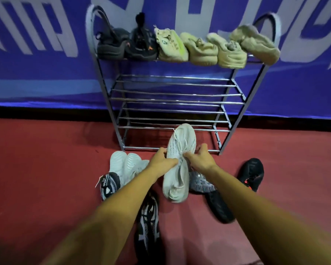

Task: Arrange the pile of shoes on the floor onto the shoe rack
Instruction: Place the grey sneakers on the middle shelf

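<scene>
A white knit sneaker (177,169) is held toe-forward just in front of the metal shoe rack (172,95). My left hand (161,159) grips its left side and my right hand (199,156) grips its right side near the laces. The rack's top shelf carries two black shoes (126,44) and several beige sneakers (214,46). Its lower shelves hold nothing. On the red floor lie a white pair (126,163) turned sole-up, a black-and-white patterned shoe (109,185), another patterned shoe (148,224) between my arms, a grey-soled dark shoe (203,183), and a black shoe (251,174).
A blue banner wall (46,73) stands right behind the rack. Red floor (46,159) stretches open to the left and right of the shoe pile.
</scene>
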Demonstrator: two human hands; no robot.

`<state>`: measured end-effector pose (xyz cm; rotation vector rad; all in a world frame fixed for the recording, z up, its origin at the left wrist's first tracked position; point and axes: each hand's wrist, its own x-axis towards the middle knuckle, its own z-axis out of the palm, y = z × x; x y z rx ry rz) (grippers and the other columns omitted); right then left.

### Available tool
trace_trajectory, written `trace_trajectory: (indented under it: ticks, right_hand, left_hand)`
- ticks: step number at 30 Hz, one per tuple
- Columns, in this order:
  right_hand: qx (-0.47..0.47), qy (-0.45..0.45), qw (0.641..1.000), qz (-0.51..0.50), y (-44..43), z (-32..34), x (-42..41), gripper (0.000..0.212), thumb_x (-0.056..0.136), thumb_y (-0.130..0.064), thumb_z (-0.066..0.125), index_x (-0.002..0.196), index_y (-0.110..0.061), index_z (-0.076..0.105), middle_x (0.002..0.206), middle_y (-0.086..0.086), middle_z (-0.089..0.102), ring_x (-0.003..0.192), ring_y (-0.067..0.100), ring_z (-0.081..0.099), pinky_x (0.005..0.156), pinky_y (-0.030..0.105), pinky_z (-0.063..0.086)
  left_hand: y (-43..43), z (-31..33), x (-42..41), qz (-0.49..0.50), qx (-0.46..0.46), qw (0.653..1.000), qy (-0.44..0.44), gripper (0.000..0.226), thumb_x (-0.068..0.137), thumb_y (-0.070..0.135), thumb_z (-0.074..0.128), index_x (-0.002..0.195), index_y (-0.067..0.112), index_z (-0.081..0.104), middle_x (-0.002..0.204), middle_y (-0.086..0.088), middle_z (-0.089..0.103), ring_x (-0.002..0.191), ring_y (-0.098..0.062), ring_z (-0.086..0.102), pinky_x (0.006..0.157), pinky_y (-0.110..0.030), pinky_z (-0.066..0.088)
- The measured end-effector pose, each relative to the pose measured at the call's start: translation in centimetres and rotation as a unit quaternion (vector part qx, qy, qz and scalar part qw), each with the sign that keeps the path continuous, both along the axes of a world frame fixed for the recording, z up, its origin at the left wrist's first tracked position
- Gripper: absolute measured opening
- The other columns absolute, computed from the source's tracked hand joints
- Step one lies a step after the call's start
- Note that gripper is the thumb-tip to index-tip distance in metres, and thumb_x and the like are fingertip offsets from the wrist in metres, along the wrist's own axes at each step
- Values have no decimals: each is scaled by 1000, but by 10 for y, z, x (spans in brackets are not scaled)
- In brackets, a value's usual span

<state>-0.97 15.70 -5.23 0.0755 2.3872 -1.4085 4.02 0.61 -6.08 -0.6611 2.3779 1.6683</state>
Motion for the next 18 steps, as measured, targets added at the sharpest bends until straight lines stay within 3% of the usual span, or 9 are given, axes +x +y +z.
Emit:
trace_trajectory:
  ticks: [6, 8, 12, 15, 18]
  right_hand:
    - [-22, 62, 996, 62, -57, 69, -36, 48, 80, -37, 68, 113, -13, 42, 109, 9, 66, 95, 25, 69, 85, 46, 58]
    - [-17, 80, 993, 87, -73, 92, -48, 45, 83, -34, 69, 114, -11, 47, 105, 6, 66, 92, 21, 66, 78, 37, 56]
    - [-74, 58, 983, 156, -105, 123, -67, 33, 89, -21, 64, 122, -14, 61, 100, 3, 69, 74, 12, 61, 52, 19, 44]
    - [-98, 38, 976, 193, -127, 124, -84, 38, 89, -28, 60, 127, -32, 61, 109, 0, 72, 77, 15, 64, 44, 19, 37]
    - [-118, 33, 975, 187, -150, 117, -101, 37, 89, -27, 60, 125, -32, 61, 88, 3, 70, 70, 17, 56, 51, 23, 35]
  left_hand:
    - [-65, 60, -27, 18, -29, 998, 45, 42, 76, 8, 69, 114, 16, 54, 104, -2, 67, 94, -19, 65, 68, -29, 50]
    - [-90, 80, -38, 20, -50, 997, 60, 39, 78, 3, 69, 113, 11, 56, 101, -6, 68, 86, -22, 65, 66, -30, 49]
    - [-128, 113, -57, 62, -81, 991, 86, 31, 80, 3, 68, 109, 9, 60, 74, -7, 59, 56, -20, 48, 45, -22, 34]
    - [-154, 123, -72, 81, -87, 989, 90, 24, 80, 1, 63, 103, 8, 62, 70, -11, 55, 45, -17, 41, 42, -20, 29]
    - [-175, 126, -88, 94, -86, 989, 80, 26, 79, 3, 62, 105, 8, 64, 75, -13, 51, 47, -18, 40, 49, -26, 28]
